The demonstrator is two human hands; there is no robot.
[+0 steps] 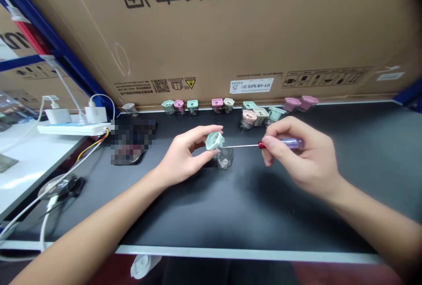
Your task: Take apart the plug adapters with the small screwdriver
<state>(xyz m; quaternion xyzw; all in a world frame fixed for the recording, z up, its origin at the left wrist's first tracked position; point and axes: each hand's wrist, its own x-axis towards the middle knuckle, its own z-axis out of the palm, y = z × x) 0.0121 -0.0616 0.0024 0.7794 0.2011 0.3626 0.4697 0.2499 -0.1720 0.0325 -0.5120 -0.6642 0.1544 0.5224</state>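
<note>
Between the thumb and fingers of my left hand (184,155) is a small pale-green plastic part with a faceted rim (214,141), tilted to the side. A clear faceted piece (225,158) shows just below it; whether the two are joined I cannot tell. My right hand (303,157) grips a screwdriver (292,143) with a clear purplish handle and a red collar. Its thin metal shaft points left, and the tip meets the right side of the green part or lies right beside it.
Along the back of the black table (198,223) stand several similar pink, green and cream parts (217,104). Behind them rises a large cardboard box (198,43). At left are a white power strip (75,129), cables, a blurred-out dark object (133,142) and a dark rounded device (62,186).
</note>
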